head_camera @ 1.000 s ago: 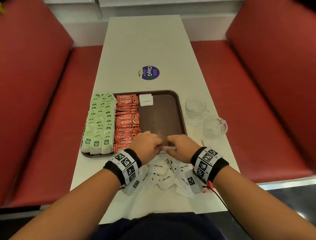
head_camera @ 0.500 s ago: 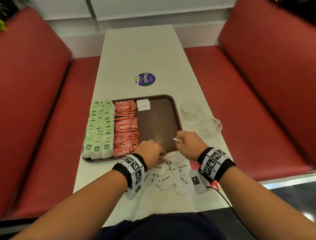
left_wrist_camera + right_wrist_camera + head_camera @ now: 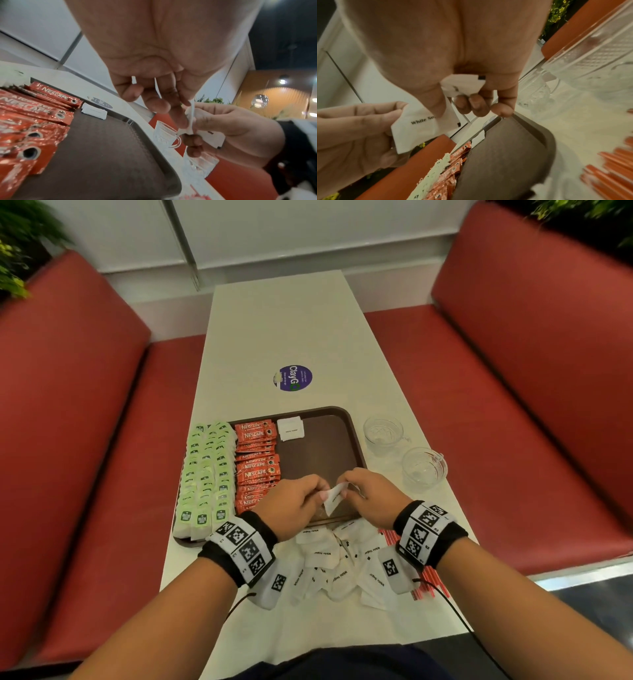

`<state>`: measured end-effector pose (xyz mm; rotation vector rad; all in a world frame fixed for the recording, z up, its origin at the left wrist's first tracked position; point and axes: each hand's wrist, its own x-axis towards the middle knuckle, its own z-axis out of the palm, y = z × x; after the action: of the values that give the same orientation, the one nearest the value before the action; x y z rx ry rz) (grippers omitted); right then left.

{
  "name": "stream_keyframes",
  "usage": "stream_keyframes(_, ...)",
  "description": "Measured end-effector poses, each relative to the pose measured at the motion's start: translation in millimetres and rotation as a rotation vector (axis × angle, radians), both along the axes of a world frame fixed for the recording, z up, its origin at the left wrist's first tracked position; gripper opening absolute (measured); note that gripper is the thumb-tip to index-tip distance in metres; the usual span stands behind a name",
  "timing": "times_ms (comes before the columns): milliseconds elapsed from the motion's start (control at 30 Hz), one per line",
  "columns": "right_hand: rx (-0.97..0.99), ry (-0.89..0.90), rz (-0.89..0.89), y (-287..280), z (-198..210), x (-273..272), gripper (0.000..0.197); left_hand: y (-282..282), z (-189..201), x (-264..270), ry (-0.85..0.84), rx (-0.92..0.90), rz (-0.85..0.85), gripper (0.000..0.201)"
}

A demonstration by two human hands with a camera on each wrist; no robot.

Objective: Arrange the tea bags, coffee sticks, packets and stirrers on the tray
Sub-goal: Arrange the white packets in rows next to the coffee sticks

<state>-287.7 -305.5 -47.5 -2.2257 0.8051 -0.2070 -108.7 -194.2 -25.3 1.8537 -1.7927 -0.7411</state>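
Both hands meet at centre frame in the head view, above the near edge of the brown tray (image 3: 354, 436). The left hand (image 3: 291, 505) pinches a white sugar packet (image 3: 333, 497) with curled fingers. The right hand (image 3: 371, 496) also grips that packet by thumb and fingers, and holds further white packets (image 3: 462, 83) tucked against its palm in the right wrist view.

On the tray, green tea bags (image 3: 205, 474) fill the left columns, red coffee sticks (image 3: 257, 463) lie beside them, and one stack of white packets (image 3: 290, 429) sits at the far edge.

Loose sugar packets (image 3: 337, 566) lie on the table (image 3: 291, 330) below the hands. Red stirrers (image 3: 430, 589) lie at lower right, partly under the right wrist. Two glass cups (image 3: 404, 451) stand right of the tray.
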Motion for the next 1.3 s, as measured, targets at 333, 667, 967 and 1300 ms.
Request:
stream_keyframes(333, 0.228, -0.097, 0.048, -6.7, 17.9, 32.4, 0.033, -12.5, 7.4, 14.7, 0.068, -0.150, 0.009, 0.032)
stream_keyframes(667, 0.116, -0.168, 0.000, -20.4, 18.4, 43.9, 0.018, -30.0, 5.9, 43.1, -0.051, -0.099, 0.117, 0.005)
stream_keyframes(967, 0.034, -0.103, -0.025, -34.5, 6.7, 57.9, 0.005, -47.0, -12.4, 58.6, 0.078, 0.028, 0.246, 0.016)
stream_keyframes(1300, 0.274, 0.097, -0.035, -52.0, 3.9, 58.7, 0.041, -126.9, -44.3, 124.3, -0.129, 0.189, 0.498, 0.035)
